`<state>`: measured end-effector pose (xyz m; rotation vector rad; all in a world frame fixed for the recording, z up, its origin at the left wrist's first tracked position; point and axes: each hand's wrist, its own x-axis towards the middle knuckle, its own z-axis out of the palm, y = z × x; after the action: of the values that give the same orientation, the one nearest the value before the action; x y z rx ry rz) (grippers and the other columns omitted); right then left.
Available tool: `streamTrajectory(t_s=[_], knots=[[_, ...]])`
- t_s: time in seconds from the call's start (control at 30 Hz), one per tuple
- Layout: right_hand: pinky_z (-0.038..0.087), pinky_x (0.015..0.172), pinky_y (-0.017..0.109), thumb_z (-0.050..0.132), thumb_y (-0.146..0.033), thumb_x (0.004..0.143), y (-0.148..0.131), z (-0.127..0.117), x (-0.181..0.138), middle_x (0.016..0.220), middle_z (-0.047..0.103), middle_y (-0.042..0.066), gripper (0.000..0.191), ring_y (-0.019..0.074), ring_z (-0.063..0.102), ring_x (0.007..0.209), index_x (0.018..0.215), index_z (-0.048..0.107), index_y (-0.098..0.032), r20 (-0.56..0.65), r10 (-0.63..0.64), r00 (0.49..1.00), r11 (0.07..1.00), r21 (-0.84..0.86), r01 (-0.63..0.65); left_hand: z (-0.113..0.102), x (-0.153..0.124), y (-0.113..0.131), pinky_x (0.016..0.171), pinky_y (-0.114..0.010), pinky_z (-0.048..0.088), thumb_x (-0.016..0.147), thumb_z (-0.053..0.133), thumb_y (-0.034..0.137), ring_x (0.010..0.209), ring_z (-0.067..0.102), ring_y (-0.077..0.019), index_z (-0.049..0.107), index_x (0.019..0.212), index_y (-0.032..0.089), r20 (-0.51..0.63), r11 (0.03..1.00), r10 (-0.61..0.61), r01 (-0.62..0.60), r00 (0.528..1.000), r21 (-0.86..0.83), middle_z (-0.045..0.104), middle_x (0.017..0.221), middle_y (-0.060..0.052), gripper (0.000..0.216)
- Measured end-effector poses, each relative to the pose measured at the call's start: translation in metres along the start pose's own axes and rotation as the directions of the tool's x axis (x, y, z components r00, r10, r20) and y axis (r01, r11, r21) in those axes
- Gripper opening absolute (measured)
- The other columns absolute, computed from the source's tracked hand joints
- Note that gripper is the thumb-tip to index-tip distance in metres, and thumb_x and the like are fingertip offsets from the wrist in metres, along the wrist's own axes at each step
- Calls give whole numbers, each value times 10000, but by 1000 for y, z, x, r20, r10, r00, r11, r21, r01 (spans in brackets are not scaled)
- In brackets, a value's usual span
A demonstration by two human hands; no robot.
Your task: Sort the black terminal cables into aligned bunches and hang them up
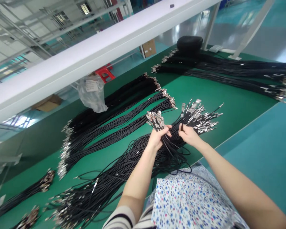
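Observation:
My left hand (158, 136) is wrapped round a bunch of black cables whose metal connectors (155, 120) stick up above the fingers. Just to its right, my right hand (188, 133) is closed in a pinch at a black cable, near the connector ends of a large loose pile. That cable pile (124, 165) runs from the silvery connectors (202, 116) beyond my right hand down to the lower left, passing under my left wrist. Slack loops from the held bunch hang over the pile, close to my apron (193, 200).
Sorted rows of black cables (114, 117) lie on the green table (219, 92) beyond my left hand. More cable bundles (228, 71) are at the far right and lower left (26, 192). A white beam (105, 54) crosses above, with a plastic bag (91, 92) hanging below it.

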<state>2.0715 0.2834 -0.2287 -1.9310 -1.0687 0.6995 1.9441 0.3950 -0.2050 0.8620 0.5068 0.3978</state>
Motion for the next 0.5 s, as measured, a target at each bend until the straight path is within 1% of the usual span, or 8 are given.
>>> streamTrajectory(t_s=[0.07, 0.17, 0.23, 0.27, 0.33, 0.4, 0.47, 0.5], knots=[[396, 611, 225, 404, -177, 717, -10, 3, -2, 696, 591, 44, 129, 151, 554, 648, 798, 502, -159, 131, -87, 987, 985, -136, 105, 2, -2, 1, 583, -261, 456, 615, 684, 201, 613, 556, -109, 593, 783, 86, -16, 1000, 8, -8, 1000, 1, 615, 896, -98, 223], [387, 667, 240, 398, -176, 735, -18, 7, -6, 807, 609, 76, 216, 173, 563, 722, 912, 520, -149, 313, -109, 943, 947, -254, 194, 3, -6, 5, 652, -285, 471, 609, 689, 205, 823, 588, -189, 607, 860, 101, -33, 999, 24, -25, 999, -29, 596, 1040, -121, 283], [383, 665, 250, 375, -171, 750, -20, 10, -8, 831, 607, 85, 263, 176, 560, 712, 975, 507, -141, 381, -114, 918, 928, -288, 235, 2, -9, 6, 729, -328, 466, 615, 686, 216, 922, 574, -238, 610, 866, 97, 12, 999, 16, -16, 1000, -34, 598, 1047, -135, 288], [381, 658, 254, 364, -171, 758, -21, 12, -9, 833, 604, 86, 278, 174, 557, 699, 1000, 496, -137, 401, -125, 908, 922, -290, 255, 2, -10, 7, 766, -346, 457, 615, 686, 219, 934, 573, -248, 613, 858, 87, 35, 1000, 2, -1, 999, -26, 608, 1022, -142, 286], [378, 635, 258, 354, -175, 769, -23, 14, -11, 819, 595, 83, 289, 164, 544, 662, 1025, 478, -128, 412, -154, 898, 919, -273, 283, 1, -10, 6, 809, -362, 440, 608, 691, 222, 891, 590, -242, 614, 828, 67, 44, 1000, -22, 23, 999, -10, 629, 943, -146, 280], [380, 621, 253, 366, -174, 769, -24, 16, -12, 802, 587, 69, 279, 146, 532, 642, 1023, 473, -128, 383, -179, 906, 940, -206, 273, -1, -9, 3, 784, -355, 447, 608, 692, 227, 798, 607, -210, 600, 799, 75, -3, 1000, -19, 19, 1000, -19, 637, 839, -111, 261], [387, 580, 238, 414, -207, 766, -21, 17, -11, 753, 577, 46, 215, 124, 519, 608, 952, 491, -131, 361, -157, 919, 980, -59, 190, -3, -9, 1, 708, -327, 456, 629, 677, 229, 688, 596, -161, 562, 772, 107, -49, 998, 7, -10, 999, -59, 612, 737, -52, 220], [392, 552, 230, 451, -245, 765, -17, 17, -10, 720, 572, 35, 190, 114, 515, 581, 909, 499, -132, 387, -119, 914, 993, 47, 110, -4, -10, 0, 670, -308, 453, 647, 664, 227, 636, 576, -133, 536, 747, 118, -63, 996, 26, -31, 998, -78, 586, 693, -27, 196]])
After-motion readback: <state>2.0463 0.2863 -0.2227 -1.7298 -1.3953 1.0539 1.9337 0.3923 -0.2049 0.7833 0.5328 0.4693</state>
